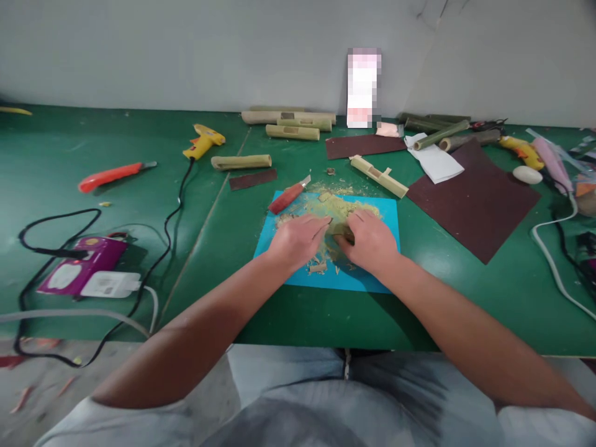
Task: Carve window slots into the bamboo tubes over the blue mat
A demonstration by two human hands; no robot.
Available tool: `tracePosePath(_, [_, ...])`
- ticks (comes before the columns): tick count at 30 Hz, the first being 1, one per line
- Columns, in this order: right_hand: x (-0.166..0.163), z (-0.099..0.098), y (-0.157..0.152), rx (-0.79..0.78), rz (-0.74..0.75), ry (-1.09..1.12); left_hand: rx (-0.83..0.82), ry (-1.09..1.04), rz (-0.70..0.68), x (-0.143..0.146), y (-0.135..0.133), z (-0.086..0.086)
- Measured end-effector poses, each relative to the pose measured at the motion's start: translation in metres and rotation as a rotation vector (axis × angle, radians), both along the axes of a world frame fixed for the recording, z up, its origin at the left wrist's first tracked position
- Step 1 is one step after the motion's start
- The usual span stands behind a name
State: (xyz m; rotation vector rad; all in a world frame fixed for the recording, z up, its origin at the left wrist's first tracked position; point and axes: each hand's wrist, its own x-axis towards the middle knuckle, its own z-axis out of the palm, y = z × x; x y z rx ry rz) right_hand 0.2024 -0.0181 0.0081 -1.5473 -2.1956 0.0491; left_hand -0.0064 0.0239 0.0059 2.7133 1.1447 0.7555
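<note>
Over a blue sheet (298, 284) strewn with pale shavings and dust (328, 202), my two hands work close together. My right hand (372, 239) is curled around a short greenish piece of bamboo (339, 230), mostly hidden by the fingers. Just to its left, my left hand (300, 238) is closed in a pinch. A small dark edge shows at its fingertips, too small to name. Beyond the left hand, a red-handled craft knife (288, 197) lies across the sheet's upper left corner. Several bamboo chips (318, 267) lie near the sheet's front edge.
Bamboo tubes (292, 132) lie at the back, and a notched one (379, 177) sits beyond the sheet. Brown sandpaper (479, 205) lies right. Left are a yellow glue gun (203, 143), an orange-red cutter (112, 177) and a purple power strip (84, 264) with cords.
</note>
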Motion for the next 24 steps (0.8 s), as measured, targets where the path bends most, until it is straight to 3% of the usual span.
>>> tracePosePath(17, [-0.0007, -0.0009, 0.0011, -0.002, -0.043, -0.009, 0.060, 0.054, -0.025, 0.0020, -0.0005, -0.0017])
tracePosePath(24, [-0.0023, 0.0011, -0.0010, 0.020, 0.009, -0.042, 0.055, 0.083, -0.016, 0.0068, 0.0047, -0.0018])
